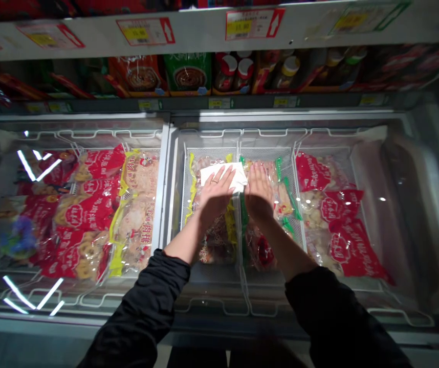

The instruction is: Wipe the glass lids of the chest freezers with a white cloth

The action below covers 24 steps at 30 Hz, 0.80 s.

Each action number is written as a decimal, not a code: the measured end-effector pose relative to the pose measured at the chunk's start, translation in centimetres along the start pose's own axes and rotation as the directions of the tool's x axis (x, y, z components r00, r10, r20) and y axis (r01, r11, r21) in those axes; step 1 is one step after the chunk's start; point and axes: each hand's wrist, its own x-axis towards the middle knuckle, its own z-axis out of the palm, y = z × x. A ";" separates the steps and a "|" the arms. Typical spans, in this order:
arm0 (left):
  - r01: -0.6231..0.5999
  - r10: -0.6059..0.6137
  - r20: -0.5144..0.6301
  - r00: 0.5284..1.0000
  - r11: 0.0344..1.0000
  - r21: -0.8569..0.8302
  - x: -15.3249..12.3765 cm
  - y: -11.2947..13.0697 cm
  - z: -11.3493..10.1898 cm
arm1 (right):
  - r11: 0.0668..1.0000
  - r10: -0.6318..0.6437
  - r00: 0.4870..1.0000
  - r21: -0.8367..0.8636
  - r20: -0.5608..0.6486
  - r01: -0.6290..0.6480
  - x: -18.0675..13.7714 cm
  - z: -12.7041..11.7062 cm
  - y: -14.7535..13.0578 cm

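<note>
My left hand (215, 195) lies flat with fingers stretched out on a white cloth (238, 175), pressing it onto the glass lid (361, 138) of a chest freezer. A ring shows on one finger. Close beside it on the right, my right hand (258, 190) also rests flat and open on the glass, its fingertips touching the cloth's right edge. Under the glass below both hands lie yellow-edged (192, 179) and green-edged (286, 191) bags of frozen food in wire baskets.
Red frozen-food bags (338, 225) fill the right basket. A second glass lid (69, 153) on the left covers more red and yellow bags. Above, a shelf (204, 30) with price tags holds jars and packets (189, 71). The freezer's front rim (219, 327) runs below my arms.
</note>
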 end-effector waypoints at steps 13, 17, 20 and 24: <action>0.153 -0.154 0.040 0.987 0.988 0.023 1.6 -0.9 -2.3 | 0.992 -0.125 0.989 0.019 0.085 0.124 0.5 0.3 0.1; 0.080 -0.081 0.018 0.997 0.997 0.012 -0.5 1.6 -0.8 | 0.969 -0.243 0.965 0.063 0.096 0.237 0.5 1.0 0.6; 0.060 -0.062 0.072 0.995 0.998 0.032 1.1 1.5 -0.8 | 0.963 -0.255 0.965 0.105 0.058 0.248 0.8 1.8 1.1; 0.107 -0.113 0.085 0.990 0.992 0.070 1.6 -1.3 -3.1 | 0.942 -0.315 0.949 0.127 0.016 0.311 1.5 2.4 1.9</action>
